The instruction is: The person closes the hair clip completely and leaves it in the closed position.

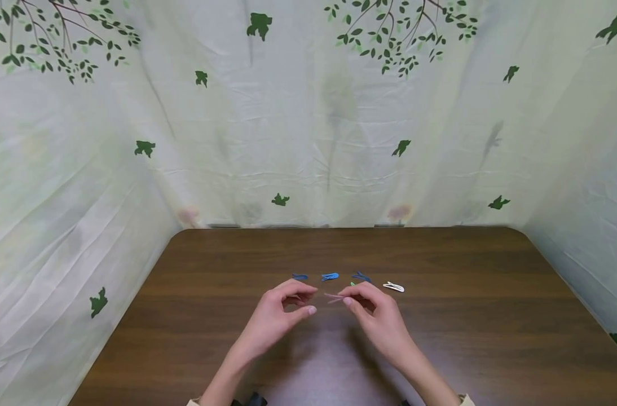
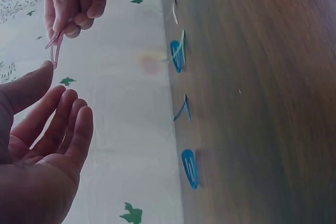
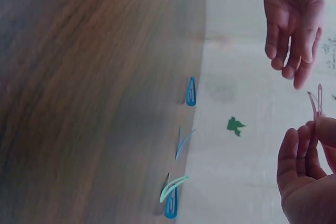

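Observation:
Above the middle of the brown table (image 1: 197,316), my right hand (image 1: 346,297) pinches one end of a thin pink hair clip (image 1: 333,297) between thumb and forefinger. The clip (image 2: 54,50) points toward my left hand (image 1: 311,300), whose fingers are relaxed and spread, holding nothing. The left thumb tip (image 2: 46,69) is right at the clip's free end; contact is unclear. In the right wrist view the pink clip (image 3: 316,100) sticks up from my right fingertips (image 3: 320,127), with the left hand (image 3: 294,24) above it.
A row of hair clips lies beyond the hands: a dark blue clip (image 1: 300,277), a light blue clip (image 1: 330,276), another dark blue clip (image 1: 361,276), a green clip (image 1: 352,284) and a white clip (image 1: 393,287). Leaf-print cloth (image 1: 308,141) walls three sides.

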The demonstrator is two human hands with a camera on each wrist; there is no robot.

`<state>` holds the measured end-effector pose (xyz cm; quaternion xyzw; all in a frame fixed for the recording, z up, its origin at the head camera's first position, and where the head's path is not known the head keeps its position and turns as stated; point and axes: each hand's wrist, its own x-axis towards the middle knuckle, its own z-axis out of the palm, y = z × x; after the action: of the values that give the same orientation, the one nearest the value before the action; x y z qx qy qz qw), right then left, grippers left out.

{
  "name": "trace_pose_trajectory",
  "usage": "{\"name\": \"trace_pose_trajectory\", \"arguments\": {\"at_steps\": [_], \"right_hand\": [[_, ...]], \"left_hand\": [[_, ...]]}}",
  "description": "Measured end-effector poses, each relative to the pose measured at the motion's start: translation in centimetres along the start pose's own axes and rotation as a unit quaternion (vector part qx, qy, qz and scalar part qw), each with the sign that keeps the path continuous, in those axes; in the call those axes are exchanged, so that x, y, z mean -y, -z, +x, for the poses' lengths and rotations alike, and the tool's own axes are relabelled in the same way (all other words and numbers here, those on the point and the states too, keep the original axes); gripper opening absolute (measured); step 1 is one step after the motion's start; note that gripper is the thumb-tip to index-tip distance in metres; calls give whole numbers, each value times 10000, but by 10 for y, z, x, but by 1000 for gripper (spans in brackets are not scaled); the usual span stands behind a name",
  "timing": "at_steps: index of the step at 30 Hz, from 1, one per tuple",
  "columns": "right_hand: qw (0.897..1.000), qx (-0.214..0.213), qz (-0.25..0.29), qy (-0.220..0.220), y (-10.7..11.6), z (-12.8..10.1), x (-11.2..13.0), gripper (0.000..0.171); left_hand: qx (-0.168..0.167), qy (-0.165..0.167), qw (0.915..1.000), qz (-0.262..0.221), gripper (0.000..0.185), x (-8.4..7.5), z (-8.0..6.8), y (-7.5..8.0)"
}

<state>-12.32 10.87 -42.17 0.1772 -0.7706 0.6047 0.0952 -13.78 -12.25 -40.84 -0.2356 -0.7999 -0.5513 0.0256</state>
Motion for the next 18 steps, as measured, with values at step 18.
{"name": "trace_pose_trajectory", "arguments": {"at_steps": [18], "right_hand": [[9991,-177,348,135,-1,-12,6,13]], "left_hand": [[-94,-233,9997,-57,28,-8,-5,-16]]}}
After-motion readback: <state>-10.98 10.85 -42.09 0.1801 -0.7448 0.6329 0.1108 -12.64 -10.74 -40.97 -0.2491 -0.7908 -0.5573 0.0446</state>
